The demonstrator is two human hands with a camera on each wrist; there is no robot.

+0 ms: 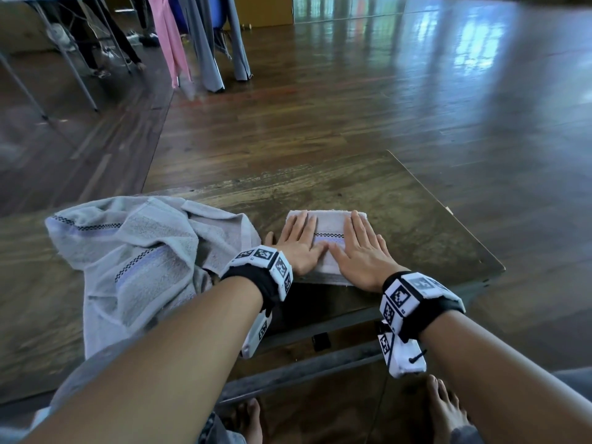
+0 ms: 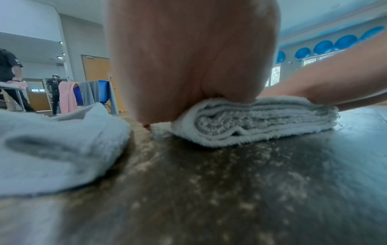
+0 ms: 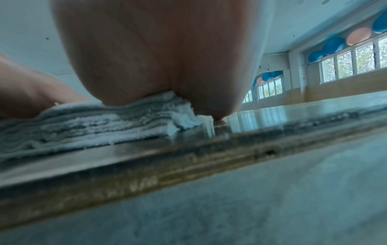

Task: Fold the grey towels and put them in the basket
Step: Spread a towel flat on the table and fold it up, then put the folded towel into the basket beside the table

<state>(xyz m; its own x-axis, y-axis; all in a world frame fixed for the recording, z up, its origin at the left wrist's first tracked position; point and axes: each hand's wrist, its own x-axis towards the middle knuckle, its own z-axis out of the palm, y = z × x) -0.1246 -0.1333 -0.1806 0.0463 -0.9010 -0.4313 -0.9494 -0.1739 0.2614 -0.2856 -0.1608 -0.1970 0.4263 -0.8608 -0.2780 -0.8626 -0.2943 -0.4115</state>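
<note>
A small folded grey towel (image 1: 330, 227) lies near the front edge of the worn wooden table (image 1: 400, 219). My left hand (image 1: 299, 240) and right hand (image 1: 363, 248) both press flat on it, fingers straight, side by side. In the left wrist view the folded towel (image 2: 261, 122) shows as a stack of layers under my left palm (image 2: 188, 66). In the right wrist view the towel's layered edge (image 3: 94, 126) sits under my right palm (image 3: 157, 58). A second grey towel (image 1: 144, 257) lies crumpled to the left, draping over the front edge. No basket is in view.
Beyond the table is a glossy wooden floor (image 1: 416, 91). Pink and grey cloths (image 1: 192, 40) hang on a rack at the back left, beside metal table legs (image 1: 70, 68). My bare feet (image 1: 445, 408) show under the table.
</note>
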